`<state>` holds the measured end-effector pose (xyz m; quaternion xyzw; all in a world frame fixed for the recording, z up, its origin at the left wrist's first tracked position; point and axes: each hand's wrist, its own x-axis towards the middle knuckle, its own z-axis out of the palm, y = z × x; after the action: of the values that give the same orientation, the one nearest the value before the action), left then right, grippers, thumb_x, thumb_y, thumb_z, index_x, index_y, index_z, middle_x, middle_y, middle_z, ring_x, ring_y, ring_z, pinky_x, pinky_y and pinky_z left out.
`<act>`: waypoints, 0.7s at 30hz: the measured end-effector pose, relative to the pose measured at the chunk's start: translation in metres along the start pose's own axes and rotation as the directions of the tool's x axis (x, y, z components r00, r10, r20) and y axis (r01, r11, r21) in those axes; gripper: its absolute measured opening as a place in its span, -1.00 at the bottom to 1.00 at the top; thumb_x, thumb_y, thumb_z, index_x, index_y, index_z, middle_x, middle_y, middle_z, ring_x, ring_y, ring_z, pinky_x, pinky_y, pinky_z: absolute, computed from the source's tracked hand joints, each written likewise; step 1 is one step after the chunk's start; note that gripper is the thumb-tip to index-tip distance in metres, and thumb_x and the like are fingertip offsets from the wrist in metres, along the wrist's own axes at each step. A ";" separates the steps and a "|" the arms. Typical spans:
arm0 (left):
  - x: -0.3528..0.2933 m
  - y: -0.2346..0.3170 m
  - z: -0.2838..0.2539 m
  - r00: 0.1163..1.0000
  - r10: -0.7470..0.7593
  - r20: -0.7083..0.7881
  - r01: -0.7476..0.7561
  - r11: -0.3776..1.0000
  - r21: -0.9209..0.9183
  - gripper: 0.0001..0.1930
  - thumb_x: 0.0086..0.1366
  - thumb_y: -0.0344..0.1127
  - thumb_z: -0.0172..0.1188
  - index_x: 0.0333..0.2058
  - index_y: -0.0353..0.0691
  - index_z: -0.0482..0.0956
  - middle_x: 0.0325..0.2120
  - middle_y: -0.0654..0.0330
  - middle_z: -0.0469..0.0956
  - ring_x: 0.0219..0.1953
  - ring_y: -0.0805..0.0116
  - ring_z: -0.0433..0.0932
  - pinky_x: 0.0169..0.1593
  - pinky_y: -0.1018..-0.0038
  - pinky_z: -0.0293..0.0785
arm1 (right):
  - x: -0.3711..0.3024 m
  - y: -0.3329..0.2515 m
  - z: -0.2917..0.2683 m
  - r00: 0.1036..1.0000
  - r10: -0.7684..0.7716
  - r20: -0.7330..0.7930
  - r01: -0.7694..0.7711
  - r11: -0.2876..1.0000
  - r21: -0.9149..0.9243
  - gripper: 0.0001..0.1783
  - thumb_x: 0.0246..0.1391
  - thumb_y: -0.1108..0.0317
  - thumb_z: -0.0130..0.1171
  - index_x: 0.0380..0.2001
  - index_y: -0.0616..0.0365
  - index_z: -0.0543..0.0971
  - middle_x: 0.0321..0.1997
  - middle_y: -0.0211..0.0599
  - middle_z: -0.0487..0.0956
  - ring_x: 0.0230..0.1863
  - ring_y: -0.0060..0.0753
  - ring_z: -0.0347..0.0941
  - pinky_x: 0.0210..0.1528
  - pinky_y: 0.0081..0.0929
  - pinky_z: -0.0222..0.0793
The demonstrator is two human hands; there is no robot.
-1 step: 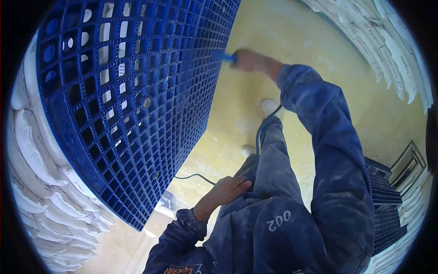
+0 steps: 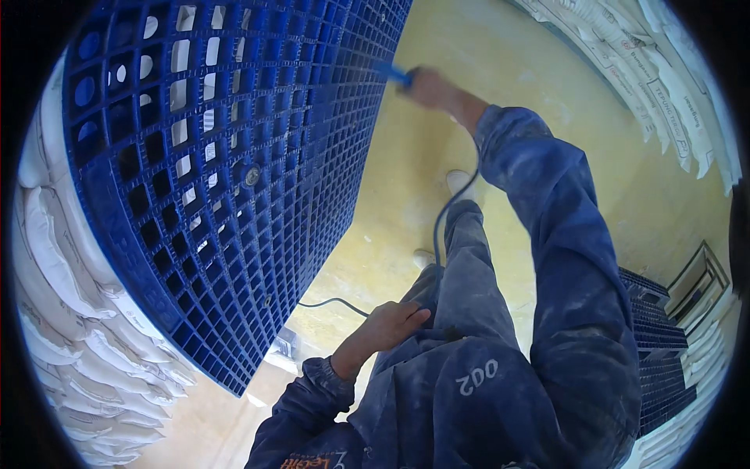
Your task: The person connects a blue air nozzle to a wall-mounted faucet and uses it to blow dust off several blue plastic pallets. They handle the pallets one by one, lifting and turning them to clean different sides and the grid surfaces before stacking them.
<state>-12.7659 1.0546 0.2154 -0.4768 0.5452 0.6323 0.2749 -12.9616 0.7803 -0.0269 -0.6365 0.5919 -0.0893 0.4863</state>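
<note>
My right hand is closed around a blue air blow gun, blurred by motion. Its tip points at the upper right side of a large blue plastic grid pallet, which stands on edge to my left. A thin dark-blue hose hangs from the gun and runs down along my leg. My left hand rests in front of my waist, fingers curled around the hose, which comes out again on its left side and goes behind the pallet. How firmly it grips is partly hidden.
White filled sacks are stacked behind the pallet on the left. More sacks stand at the upper right. Dark-blue pallets and a metal frame are at the right. My shoes stand on a yellowish floor.
My right hand and the blow gun have shifted slightly up and to the right, and the hose below it has swung. My left hand and the pallet stay put.
</note>
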 end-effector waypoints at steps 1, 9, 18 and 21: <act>0.000 -0.002 -0.001 1.000 -0.023 -0.013 0.023 0.999 -0.033 -0.53 0.31 0.06 -0.16 -0.43 -0.30 0.41 -0.54 -0.17 0.47 -0.37 -0.18 0.46 -0.32 0.09 0.32 | -0.003 -0.020 -0.022 0.970 0.218 -0.103 -0.189 0.953 0.238 -0.51 -0.12 0.01 0.13 -0.35 0.27 0.56 -0.39 0.07 0.56 -0.33 0.05 0.51 -0.23 -0.13 0.39; 0.008 0.007 -0.013 0.999 -0.031 0.034 0.031 1.000 -0.001 -0.51 0.31 0.08 -0.19 -0.41 -0.30 0.42 -0.50 -0.18 0.47 -0.35 -0.19 0.45 -0.29 0.08 0.31 | 0.002 -0.010 -0.034 0.988 -0.093 -0.125 0.091 0.996 -0.023 -0.56 -0.13 0.03 0.15 -0.44 0.27 0.56 -0.47 0.00 0.57 -0.42 0.03 0.50 -0.31 -0.17 0.40; 0.014 0.007 -0.032 0.997 -0.034 -0.072 0.029 0.998 -0.061 -0.48 0.32 0.09 -0.20 -0.45 -0.32 0.43 -0.52 -0.17 0.47 -0.36 -0.18 0.46 -0.32 0.11 0.32 | 0.026 0.078 -0.026 0.870 0.493 0.027 -0.481 0.833 0.272 -0.51 -0.05 -0.02 0.07 -0.60 0.28 0.53 -0.64 -0.14 0.52 -0.58 -0.27 0.51 -0.47 -0.32 0.40; 0.016 0.005 -0.023 0.997 -0.069 -0.039 0.068 0.997 -0.021 -0.49 0.31 0.09 -0.19 -0.42 -0.31 0.44 -0.49 -0.19 0.48 -0.32 -0.19 0.46 -0.28 0.11 0.33 | 0.020 0.071 -0.025 0.851 0.524 -0.047 -0.436 0.752 0.494 -0.58 -0.09 0.05 0.17 -0.63 0.26 0.50 -0.70 -0.25 0.45 -0.69 -0.36 0.40 -0.61 -0.36 0.29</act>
<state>-12.7695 1.0288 0.2046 -0.5106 0.5275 0.6182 0.2809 -13.0204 0.7631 -0.0747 -0.3157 0.7384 -0.1580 0.5745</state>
